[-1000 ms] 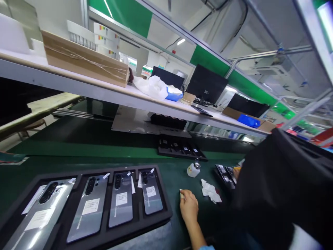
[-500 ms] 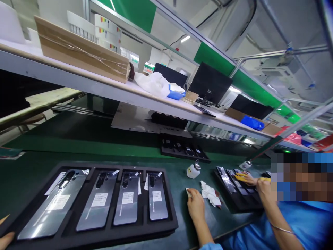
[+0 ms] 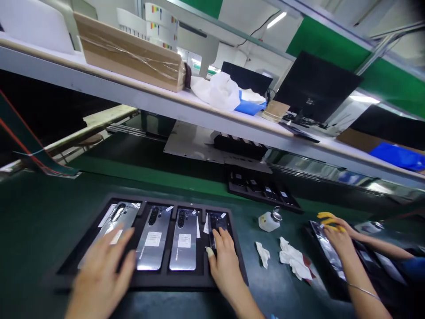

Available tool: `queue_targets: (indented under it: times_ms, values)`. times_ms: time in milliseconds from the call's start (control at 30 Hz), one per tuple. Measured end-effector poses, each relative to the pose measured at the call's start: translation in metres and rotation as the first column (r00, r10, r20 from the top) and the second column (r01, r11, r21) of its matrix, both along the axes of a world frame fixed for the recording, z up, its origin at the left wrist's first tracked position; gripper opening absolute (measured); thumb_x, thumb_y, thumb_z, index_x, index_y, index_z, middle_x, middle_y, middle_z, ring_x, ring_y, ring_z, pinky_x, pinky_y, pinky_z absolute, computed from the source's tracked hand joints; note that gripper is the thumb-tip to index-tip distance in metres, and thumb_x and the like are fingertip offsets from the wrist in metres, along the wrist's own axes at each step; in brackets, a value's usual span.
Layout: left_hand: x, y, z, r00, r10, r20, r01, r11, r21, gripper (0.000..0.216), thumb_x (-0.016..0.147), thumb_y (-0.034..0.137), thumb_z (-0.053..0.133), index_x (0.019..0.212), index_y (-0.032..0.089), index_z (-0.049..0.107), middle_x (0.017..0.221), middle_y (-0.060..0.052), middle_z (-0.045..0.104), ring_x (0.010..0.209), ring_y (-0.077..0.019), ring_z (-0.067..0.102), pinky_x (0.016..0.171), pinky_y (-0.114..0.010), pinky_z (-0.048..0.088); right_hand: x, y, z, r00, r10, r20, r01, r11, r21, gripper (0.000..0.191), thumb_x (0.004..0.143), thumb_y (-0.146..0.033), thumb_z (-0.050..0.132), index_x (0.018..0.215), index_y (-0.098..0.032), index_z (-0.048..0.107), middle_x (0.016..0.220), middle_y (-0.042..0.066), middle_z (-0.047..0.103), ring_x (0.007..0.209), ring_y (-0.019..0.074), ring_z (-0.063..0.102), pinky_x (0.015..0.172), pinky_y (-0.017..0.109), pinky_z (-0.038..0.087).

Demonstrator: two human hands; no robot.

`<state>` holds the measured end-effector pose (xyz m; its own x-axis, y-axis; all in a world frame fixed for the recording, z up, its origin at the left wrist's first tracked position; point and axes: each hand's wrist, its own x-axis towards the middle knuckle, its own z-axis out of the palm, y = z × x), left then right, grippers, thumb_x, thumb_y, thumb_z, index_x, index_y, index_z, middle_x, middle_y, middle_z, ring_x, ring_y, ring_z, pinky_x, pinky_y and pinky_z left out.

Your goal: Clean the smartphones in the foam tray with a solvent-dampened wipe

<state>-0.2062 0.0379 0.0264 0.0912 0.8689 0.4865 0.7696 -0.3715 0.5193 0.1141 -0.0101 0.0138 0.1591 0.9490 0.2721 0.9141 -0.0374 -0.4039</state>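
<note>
A black foam tray [image 3: 146, 280] holds several smartphones lying back side up, with white labels on them. My left hand [image 3: 102, 270], blurred, is over the leftmost phone [image 3: 128, 215] with its fingers spread, hiding the lower part. At the other end of the tray, my right hand [image 3: 226, 261] rests on the rightmost phone [image 3: 218, 220]. Its thumb is at the phone's left side, apart from the fingers, which lie over the back. Between my hands sit two uncovered phones, one silver [image 3: 154, 239] and another beside it [image 3: 183, 241]. A small crumpled white wipe [image 3: 263, 254] lies right of the tray.
A white pump bottle [image 3: 269, 220] and a larger crumpled wipe [image 3: 295, 258] stand to the right. Farther right, a co-worker's hands [image 3: 337, 230], some fingers in yellow covers, are at another phone tray. Another tray [image 3: 265, 188] lies behind, below a shelf [image 3: 149, 95].
My right hand has let go of the small wipe and moved left onto the rightmost phone. My left hand has come in from the edge over the leftmost phone. The view has shifted.
</note>
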Motion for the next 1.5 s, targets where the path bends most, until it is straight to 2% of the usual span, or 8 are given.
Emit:
queue_targets:
  times_ms: [233, 600, 700, 867, 1000, 1167, 1300, 1500]
  values:
    - [0.155, 0.011, 0.008, 0.924, -0.256, -0.284, 0.139, 0.917, -0.373, 0.068, 0.077, 0.035, 0.057, 0.142, 0.019, 0.045, 0.154, -0.015, 0.027, 0.135, -0.0471, 0.03, 0.109, -0.061, 0.029, -0.002, 0.017, -0.012, 0.998, -0.027, 0.064, 0.029, 0.999, -0.031, 0.063, 0.079, -0.021, 0.049, 0.14, -0.007, 0.046, 0.144, 0.016, 0.038, 0.139, 0.0394, 0.024, 0.11, 0.059, 0.029]
    - [0.162, 0.007, 0.0, 0.983, -0.18, -0.036, 0.163, 0.946, -0.28, 0.088, 0.066, 0.011, 0.056, 0.149, 0.019, 0.029, 0.158, -0.012, 0.012, 0.14, -0.0369, 0.026, 0.109, -0.049, 0.035, 0.009, 0.019, -0.003, 0.92, -0.045, -0.39, 0.068, 0.997, 0.046, 0.066, 0.073, -0.023, 0.056, 0.137, -0.011, 0.047, 0.147, 0.014, 0.034, 0.137, 0.0307, 0.032, 0.115, 0.05, 0.028]
    - [0.159, 0.008, 0.002, 0.945, -0.15, 0.29, 0.24, 0.922, -0.305, 0.084, 0.068, 0.009, 0.055, 0.148, 0.023, 0.031, 0.158, -0.009, 0.015, 0.141, -0.0299, 0.027, 0.112, -0.045, 0.031, 0.019, 0.02, -0.003, 0.676, -0.023, -0.737, 0.099, 0.993, 0.06, 0.067, 0.07, -0.031, 0.063, 0.132, -0.012, 0.048, 0.141, 0.014, 0.044, 0.133, 0.0288, 0.039, 0.115, 0.049, 0.028]
    - [0.153, 0.023, -0.001, 0.577, 0.101, 0.81, 0.331, 0.878, -0.346, 0.073, 0.065, 0.025, 0.069, 0.134, 0.02, 0.046, 0.143, -0.013, 0.043, 0.13, -0.03, 0.044, 0.11, -0.046, 0.033, 0.029, 0.018, 0.01, 0.064, -0.013, -0.998, 0.242, 0.97, 0.003, 0.075, 0.055, -0.038, 0.081, 0.12, -0.015, 0.05, 0.134, 0.016, 0.051, 0.127, 0.0285, 0.048, 0.109, 0.041, 0.039]
    - [0.147, 0.036, -0.001, 0.457, 0.248, 0.854, 0.294, 0.864, -0.408, 0.066, 0.067, 0.032, 0.068, 0.126, 0.017, 0.045, 0.136, -0.019, 0.045, 0.107, -0.026, 0.061, 0.088, -0.038, 0.05, 0.026, 0.017, 0.022, -0.109, -0.045, -0.993, 0.259, 0.963, -0.072, 0.081, 0.049, -0.032, 0.085, 0.119, -0.015, 0.049, 0.131, 0.016, 0.054, 0.115, 0.0291, 0.057, 0.091, 0.036, 0.052]
    - [0.148, 0.037, 0.004, 0.453, 0.221, 0.864, 0.41, 0.809, -0.422, 0.069, 0.059, 0.026, 0.073, 0.123, 0.013, 0.051, 0.111, -0.016, 0.062, 0.078, -0.0205, 0.066, 0.064, -0.029, 0.051, 0.019, 0.02, 0.019, 0.072, -0.067, -0.995, -0.075, 0.995, -0.072, 0.102, 0.054, -0.029, 0.083, 0.138, -0.009, 0.029, 0.103, 0.015, 0.068, 0.092, 0.0299, 0.067, 0.075, 0.039, 0.056]
    - [0.154, 0.046, 0.004, 0.492, 0.083, 0.866, 0.488, 0.798, -0.354, 0.07, 0.062, 0.018, 0.065, 0.13, 0.013, 0.049, 0.093, -0.01, 0.069, 0.075, -0.0205, 0.067, 0.066, -0.029, 0.052, 0.032, 0.026, 0.01, 0.21, 0.012, -0.978, -0.024, 1.0, 0.007, 0.099, 0.063, -0.038, 0.075, 0.143, -0.011, 0.023, 0.111, 0.016, 0.065, 0.1, 0.0285, 0.065, 0.086, 0.041, 0.054]
    - [0.156, 0.075, 0.004, 0.663, -0.01, 0.749, 0.324, 0.905, -0.275, 0.06, 0.071, 0.008, 0.055, 0.131, 0.018, 0.053, 0.125, -0.011, 0.061, 0.117, -0.0237, 0.057, 0.099, -0.038, 0.046, 0.056, 0.046, -0.001, 0.816, -0.04, -0.577, 0.068, 0.997, 0.027, 0.076, 0.078, -0.051, 0.053, 0.142, -0.013, 0.038, 0.133, 0.016, 0.053, 0.122, 0.0325, 0.051, 0.103, 0.049, 0.041]
